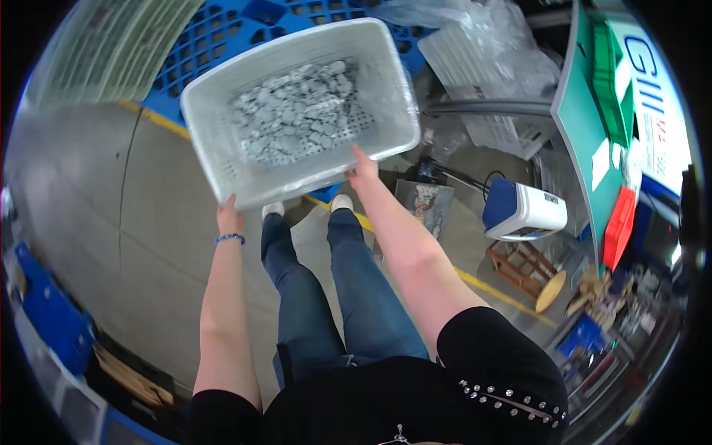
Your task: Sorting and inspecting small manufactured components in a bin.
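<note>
A white perforated plastic crate [211,126] is held out in front of me, tilted. Many small flat grey pieces [297,107] cover part of its bottom; their kind is too small to make out. My left hand [230,216], with a blue bracelet at the wrist, grips the near left corner of the crate. On the near side, further right, my right hand [362,170] is closed round the rim, thumb on top. Most of the fingers of both hands are hidden under the crate's edge.
Beyond the crate lies a blue plastic pallet [200,44]. Stacked pale crates [111,52] stand at the far left. To the right are a scale's blue-white display head [523,210], a wooden stool [526,274] and a green-topped table [586,148] with green and red bins. Yellow floor tape [504,298] runs past my feet.
</note>
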A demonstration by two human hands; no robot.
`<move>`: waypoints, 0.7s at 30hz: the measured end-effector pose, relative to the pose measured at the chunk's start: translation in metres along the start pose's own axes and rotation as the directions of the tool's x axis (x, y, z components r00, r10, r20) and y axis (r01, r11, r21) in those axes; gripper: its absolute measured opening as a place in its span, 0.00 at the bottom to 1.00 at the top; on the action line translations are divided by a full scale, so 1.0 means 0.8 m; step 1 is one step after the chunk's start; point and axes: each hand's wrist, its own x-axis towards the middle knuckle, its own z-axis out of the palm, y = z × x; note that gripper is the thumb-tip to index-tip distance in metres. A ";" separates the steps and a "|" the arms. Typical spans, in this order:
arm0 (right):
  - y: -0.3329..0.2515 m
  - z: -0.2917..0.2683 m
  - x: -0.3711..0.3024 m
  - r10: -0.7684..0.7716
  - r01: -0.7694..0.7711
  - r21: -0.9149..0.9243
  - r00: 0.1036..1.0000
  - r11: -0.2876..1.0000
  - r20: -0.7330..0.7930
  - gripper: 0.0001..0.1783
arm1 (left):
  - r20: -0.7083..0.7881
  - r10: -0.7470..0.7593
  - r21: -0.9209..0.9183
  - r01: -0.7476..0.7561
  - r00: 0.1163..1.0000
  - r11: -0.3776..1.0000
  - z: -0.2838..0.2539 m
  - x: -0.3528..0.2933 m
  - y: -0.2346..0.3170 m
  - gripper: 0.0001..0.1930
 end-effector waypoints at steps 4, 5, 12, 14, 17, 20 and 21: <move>0.021 -0.005 0.041 0.010 0.006 0.185 0.996 0.983 -0.087 0.26 | 0.077 -0.051 -0.115 0.059 0.996 0.992 -0.012 0.069 -0.021 0.21; 0.024 -0.011 0.041 -0.039 0.050 0.241 0.998 0.969 -0.049 0.24 | 0.158 -0.097 -0.054 0.107 0.983 0.993 -0.016 0.076 -0.018 0.20; 0.051 -0.008 -0.056 -0.119 0.149 0.085 0.951 0.985 -0.285 0.15 | 0.263 -0.146 0.108 0.121 0.954 0.987 -0.070 0.058 0.052 0.16; 0.069 -0.003 -0.125 -0.123 0.177 0.150 0.942 0.973 -0.313 0.15 | 0.227 -0.166 0.269 0.102 0.960 0.958 -0.105 0.030 0.090 0.14; 0.151 -0.040 -0.187 -0.090 0.202 0.308 0.936 0.930 -0.339 0.14 | 0.254 -0.094 0.411 -0.019 0.963 0.912 -0.158 0.018 0.097 0.15; 0.202 -0.085 -0.261 0.006 0.177 0.469 0.932 0.866 -0.363 0.16 | 0.332 -0.039 0.462 -0.127 0.943 0.878 -0.160 -0.030 0.107 0.18; 0.217 -0.102 -0.283 0.045 0.152 0.486 0.927 0.861 -0.371 0.17 | 0.350 -0.036 0.522 -0.163 0.936 0.837 -0.156 -0.049 0.113 0.19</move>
